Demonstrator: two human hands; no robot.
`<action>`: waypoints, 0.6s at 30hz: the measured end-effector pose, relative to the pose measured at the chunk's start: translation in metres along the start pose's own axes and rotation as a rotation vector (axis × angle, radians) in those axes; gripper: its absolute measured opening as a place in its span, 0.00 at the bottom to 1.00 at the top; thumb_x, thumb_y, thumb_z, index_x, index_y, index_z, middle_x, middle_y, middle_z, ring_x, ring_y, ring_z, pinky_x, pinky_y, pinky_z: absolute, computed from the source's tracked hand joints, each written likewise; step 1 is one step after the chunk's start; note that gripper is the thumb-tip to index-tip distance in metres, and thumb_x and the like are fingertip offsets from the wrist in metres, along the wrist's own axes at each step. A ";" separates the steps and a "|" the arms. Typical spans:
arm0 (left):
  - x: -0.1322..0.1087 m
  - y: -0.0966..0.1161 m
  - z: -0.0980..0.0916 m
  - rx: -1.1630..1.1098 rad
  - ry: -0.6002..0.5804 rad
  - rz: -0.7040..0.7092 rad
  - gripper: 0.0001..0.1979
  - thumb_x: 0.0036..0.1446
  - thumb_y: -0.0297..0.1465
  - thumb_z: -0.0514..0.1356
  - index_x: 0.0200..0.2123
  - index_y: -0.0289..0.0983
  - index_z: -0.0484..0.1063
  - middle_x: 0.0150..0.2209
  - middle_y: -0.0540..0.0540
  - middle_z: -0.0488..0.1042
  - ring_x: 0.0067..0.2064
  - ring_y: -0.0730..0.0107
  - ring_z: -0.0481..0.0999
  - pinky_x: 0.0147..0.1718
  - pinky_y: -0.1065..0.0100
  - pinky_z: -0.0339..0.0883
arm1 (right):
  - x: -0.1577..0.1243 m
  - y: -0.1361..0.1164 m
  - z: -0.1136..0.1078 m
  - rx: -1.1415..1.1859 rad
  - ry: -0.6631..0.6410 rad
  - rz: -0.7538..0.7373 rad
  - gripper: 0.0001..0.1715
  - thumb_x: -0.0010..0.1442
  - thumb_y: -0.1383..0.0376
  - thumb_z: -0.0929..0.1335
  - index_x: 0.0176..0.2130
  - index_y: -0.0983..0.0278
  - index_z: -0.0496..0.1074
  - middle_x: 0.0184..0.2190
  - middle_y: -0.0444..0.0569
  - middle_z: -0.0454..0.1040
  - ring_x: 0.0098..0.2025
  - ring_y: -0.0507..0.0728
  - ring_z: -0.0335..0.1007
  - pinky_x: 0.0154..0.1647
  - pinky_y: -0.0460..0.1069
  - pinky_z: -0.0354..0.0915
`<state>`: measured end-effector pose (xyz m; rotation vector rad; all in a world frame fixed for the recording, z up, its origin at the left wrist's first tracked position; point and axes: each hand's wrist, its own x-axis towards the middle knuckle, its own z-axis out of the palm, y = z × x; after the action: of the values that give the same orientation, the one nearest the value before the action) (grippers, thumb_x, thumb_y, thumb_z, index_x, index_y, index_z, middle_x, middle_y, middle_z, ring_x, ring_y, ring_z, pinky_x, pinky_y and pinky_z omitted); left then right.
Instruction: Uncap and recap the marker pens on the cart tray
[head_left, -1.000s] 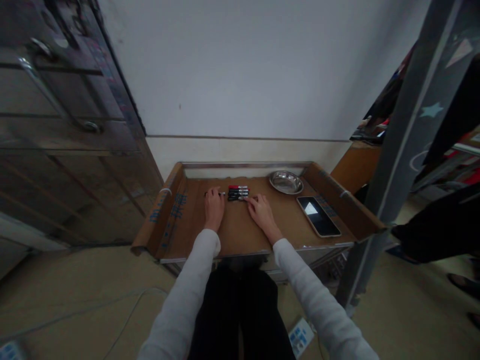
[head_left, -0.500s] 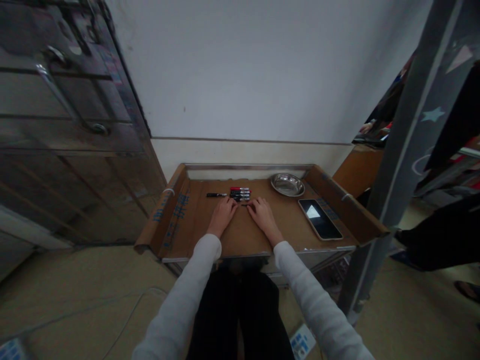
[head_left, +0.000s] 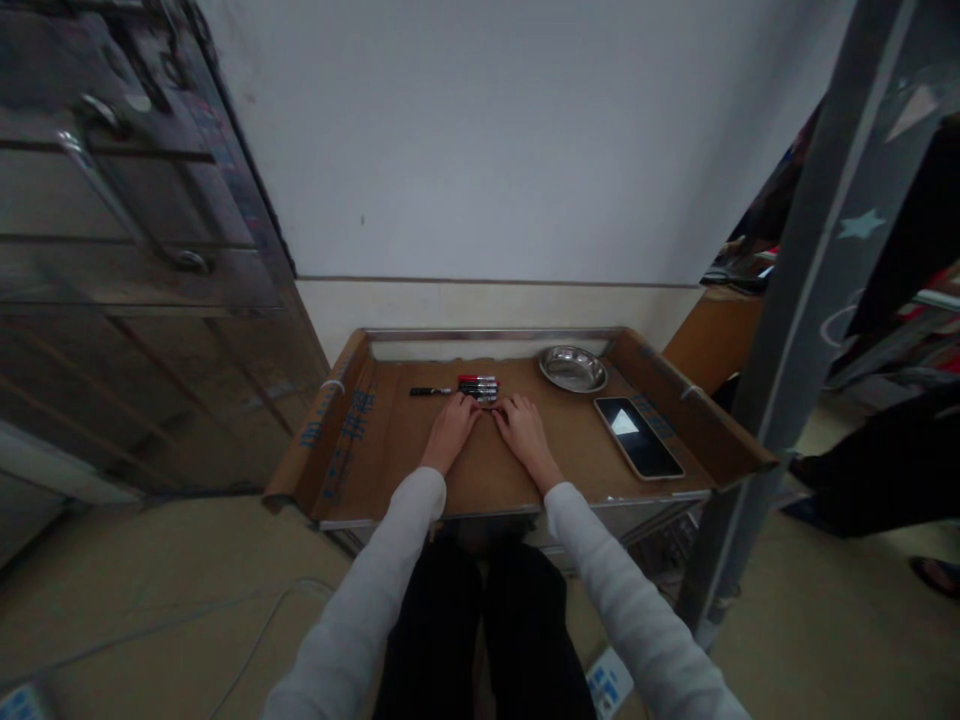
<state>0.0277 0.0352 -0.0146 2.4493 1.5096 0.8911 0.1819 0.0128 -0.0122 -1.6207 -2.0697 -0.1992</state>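
Observation:
My left hand (head_left: 450, 430) is closed, its fingertips pinched at the near edge of a row of marker pens. Facing it, my right hand (head_left: 520, 428) is closed too, fingertips almost meeting the left ones. Between them shows a bit of a dark marker pen (head_left: 487, 406), mostly covered by the fingers. Just beyond lie several marker pens side by side, black ones (head_left: 480, 387) with a red one (head_left: 477, 378) at the far side. A separate black marker pen (head_left: 430, 391) lies to their left, pointing sideways.
Cardboard (head_left: 397, 460) lines the small table, with raised sides left and right. At the back right stands a round metal dish (head_left: 574, 369); a phone (head_left: 637, 438) lies in front of it. A metal post (head_left: 802, 300) rises on the right, and a metal door (head_left: 142, 230) is at left.
My fingertips have come closer together, and less of the dark marker pen between them shows. The view has shifted slightly; the other pens, dish and phone stay put.

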 end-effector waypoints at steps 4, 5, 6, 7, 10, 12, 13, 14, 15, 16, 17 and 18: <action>-0.002 0.002 -0.002 -0.013 0.011 -0.004 0.03 0.59 0.28 0.54 0.36 0.35 0.67 0.39 0.44 0.69 0.42 0.66 0.71 0.43 0.64 0.65 | 0.000 0.001 0.001 0.062 -0.025 -0.049 0.11 0.63 0.65 0.60 0.38 0.64 0.70 0.37 0.53 0.71 0.42 0.59 0.64 0.44 0.52 0.58; -0.002 0.002 -0.002 -0.010 0.017 -0.005 0.03 0.60 0.28 0.54 0.36 0.35 0.67 0.39 0.44 0.69 0.42 0.65 0.70 0.43 0.64 0.65 | 0.000 0.001 0.001 0.072 -0.025 -0.048 0.11 0.63 0.66 0.60 0.38 0.64 0.70 0.37 0.53 0.71 0.42 0.59 0.64 0.43 0.52 0.58; -0.002 0.001 -0.001 -0.005 0.022 -0.004 0.03 0.60 0.28 0.53 0.36 0.35 0.66 0.38 0.44 0.69 0.43 0.65 0.70 0.44 0.63 0.65 | 0.001 0.002 0.002 0.082 -0.022 -0.043 0.11 0.62 0.66 0.60 0.37 0.64 0.70 0.37 0.53 0.72 0.41 0.59 0.64 0.43 0.52 0.59; -0.002 0.000 -0.001 0.000 0.027 -0.003 0.03 0.60 0.28 0.53 0.36 0.35 0.66 0.38 0.44 0.69 0.43 0.65 0.70 0.44 0.63 0.65 | 0.001 0.002 0.003 0.097 -0.017 -0.038 0.11 0.62 0.66 0.60 0.37 0.64 0.70 0.37 0.53 0.72 0.41 0.60 0.65 0.43 0.53 0.59; -0.002 0.000 0.000 0.005 0.029 0.009 0.04 0.60 0.28 0.52 0.36 0.36 0.66 0.38 0.45 0.69 0.43 0.64 0.70 0.44 0.62 0.64 | 0.002 0.002 0.003 0.188 0.000 -0.044 0.11 0.62 0.68 0.59 0.37 0.64 0.70 0.36 0.53 0.73 0.41 0.59 0.66 0.44 0.53 0.61; -0.003 0.001 -0.001 -0.026 0.012 0.030 0.04 0.61 0.28 0.52 0.36 0.36 0.66 0.38 0.45 0.68 0.43 0.65 0.70 0.44 0.62 0.65 | 0.002 0.002 0.003 0.261 0.002 -0.065 0.11 0.62 0.68 0.59 0.38 0.64 0.70 0.36 0.53 0.73 0.41 0.59 0.67 0.44 0.53 0.62; -0.003 0.002 -0.003 -0.057 -0.003 0.046 0.04 0.61 0.28 0.52 0.36 0.36 0.65 0.39 0.45 0.68 0.43 0.65 0.70 0.44 0.63 0.65 | 0.002 0.001 0.003 0.293 -0.001 -0.076 0.12 0.62 0.68 0.59 0.38 0.64 0.70 0.37 0.52 0.73 0.41 0.58 0.67 0.45 0.53 0.62; -0.003 0.003 -0.004 -0.096 -0.018 0.062 0.04 0.61 0.28 0.52 0.37 0.36 0.65 0.39 0.45 0.68 0.42 0.66 0.71 0.44 0.63 0.65 | 0.002 0.001 0.003 0.323 -0.003 -0.084 0.12 0.62 0.68 0.59 0.38 0.63 0.70 0.37 0.52 0.73 0.42 0.58 0.68 0.45 0.52 0.63; -0.003 0.004 -0.005 -0.141 -0.027 0.074 0.04 0.61 0.28 0.52 0.37 0.36 0.65 0.40 0.45 0.68 0.42 0.67 0.71 0.44 0.63 0.66 | 0.001 0.001 0.003 0.352 -0.006 -0.087 0.12 0.62 0.68 0.59 0.39 0.63 0.70 0.38 0.52 0.74 0.42 0.57 0.68 0.45 0.52 0.63; -0.003 0.005 -0.006 -0.190 -0.030 0.082 0.04 0.61 0.28 0.52 0.37 0.37 0.65 0.40 0.45 0.68 0.42 0.67 0.71 0.44 0.64 0.66 | 0.001 0.002 0.003 0.379 -0.008 -0.087 0.11 0.62 0.68 0.59 0.39 0.63 0.70 0.38 0.51 0.74 0.42 0.57 0.68 0.45 0.51 0.63; -0.003 0.006 -0.007 -0.240 -0.026 0.086 0.04 0.60 0.28 0.52 0.38 0.37 0.65 0.40 0.45 0.69 0.42 0.68 0.71 0.44 0.64 0.66 | 0.001 0.002 0.004 0.405 -0.010 -0.084 0.12 0.62 0.67 0.59 0.40 0.63 0.70 0.39 0.51 0.74 0.42 0.56 0.69 0.46 0.51 0.64; -0.003 0.006 -0.007 -0.287 -0.016 0.084 0.04 0.60 0.27 0.52 0.38 0.37 0.65 0.40 0.46 0.69 0.42 0.68 0.72 0.44 0.65 0.66 | 0.001 0.002 0.005 0.427 -0.010 -0.083 0.12 0.62 0.67 0.60 0.40 0.63 0.70 0.39 0.51 0.74 0.42 0.56 0.69 0.46 0.51 0.64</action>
<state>0.0273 0.0283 -0.0078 2.3176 1.1862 1.0215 0.1828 0.0159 -0.0162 -1.2803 -2.0166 0.2115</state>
